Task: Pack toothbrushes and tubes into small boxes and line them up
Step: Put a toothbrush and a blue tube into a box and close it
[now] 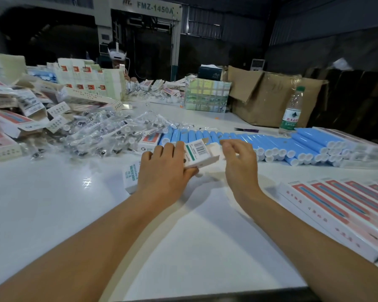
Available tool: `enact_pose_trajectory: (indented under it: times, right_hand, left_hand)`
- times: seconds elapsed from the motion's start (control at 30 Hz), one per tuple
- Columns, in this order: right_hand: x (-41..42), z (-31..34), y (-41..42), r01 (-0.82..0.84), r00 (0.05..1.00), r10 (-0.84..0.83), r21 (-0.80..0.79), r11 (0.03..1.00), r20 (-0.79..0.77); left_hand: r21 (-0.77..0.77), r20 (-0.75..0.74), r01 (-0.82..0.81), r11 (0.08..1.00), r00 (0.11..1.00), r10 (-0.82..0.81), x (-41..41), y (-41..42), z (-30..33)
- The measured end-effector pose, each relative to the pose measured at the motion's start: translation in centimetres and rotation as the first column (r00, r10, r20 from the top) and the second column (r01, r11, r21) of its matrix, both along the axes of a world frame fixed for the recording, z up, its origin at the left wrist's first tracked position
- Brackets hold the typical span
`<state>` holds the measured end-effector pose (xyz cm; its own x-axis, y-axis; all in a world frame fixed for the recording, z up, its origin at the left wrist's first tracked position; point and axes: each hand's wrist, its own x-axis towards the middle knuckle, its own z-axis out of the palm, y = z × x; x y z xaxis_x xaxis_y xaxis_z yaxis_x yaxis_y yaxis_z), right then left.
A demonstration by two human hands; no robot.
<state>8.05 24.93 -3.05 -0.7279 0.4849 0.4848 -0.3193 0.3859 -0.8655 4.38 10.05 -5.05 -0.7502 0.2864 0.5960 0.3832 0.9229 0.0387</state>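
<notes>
— White carton (200, 155) with a barcode panel, clutched in the left hand (164, 168) at centre table (52, 203); long axis running from 7 o'clock up to 1 o'clock, open mouth toward the right.

— And the right hand (240, 162)?

— Just beside that open end, at 3 o'clock from the box; fingers curled over a pale, blurred piece, probably the end flap or an insert. Hard to say whether truly pinched or only touched. Nearer of the two to the blue tubes (260, 141), lined up from 12 to 2 o'clock behind.

— Toothbrushes?

— Heaped in clear wrappers (109, 131) at 10 o'clock, well apart from the left grip. Finished boxes (340, 210) with red-and-blue artwork in a row at 4 o'clock.

— Anything readable?

— "FMZ-1450A" on the machine (155, 7) at the back. "SONIC ELECTRIC" and "X 1S", read loosely, on a second carton (130, 175) under the left wrist. Green label with Chinese characters on the water bottle (291, 110) at 2 o'clock. Barcode digits too small.
</notes>
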Motion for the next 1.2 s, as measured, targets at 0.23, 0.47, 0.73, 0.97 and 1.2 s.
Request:
enact_pose_trajectory:
  times: [0.23, 0.47, 0.73, 0.97, 1.2]
  right_hand:
    - [0.7, -0.6, -0.5, -0.038, 0.999, 0.039, 0.032, 0.999, -0.036]
    - [0.3, -1.3, -1.2, -0.092, 0.995, 0.092, -0.007, 0.996, 0.042]
    - [-0.2, -1.4, -0.9, -0.114, 0.979, 0.107, 0.031, 0.993, 0.171]
    - [-0.4, -1.0, -0.6, -0.073, 0.961, 0.046, 0.09, 0.993, 0.272]
    - [0.0, -1.1, -1.1, -0.001, 0.982, -0.074, 0.393, 0.92, 0.176]
  left_hand:
    - [0.044, -0.013, -0.061, 0.997, 0.998, 0.062, -0.1, -0.3, 0.1]
    - [0.017, -0.038, -0.038, 0.999, 0.999, 0.039, 0.2, 0.0, -0.4]
    - [-0.042, -0.05, -0.014, 0.999, 0.999, 0.012, 0.7, 0.3, -0.8]
    - [-0.092, -0.049, 0.015, 0.996, 0.999, -0.02, 1.1, 0.7, -1.2]
    - [-0.084, -0.061, 0.009, 0.996, 0.998, -0.014, 1.4, 0.8, -1.2]
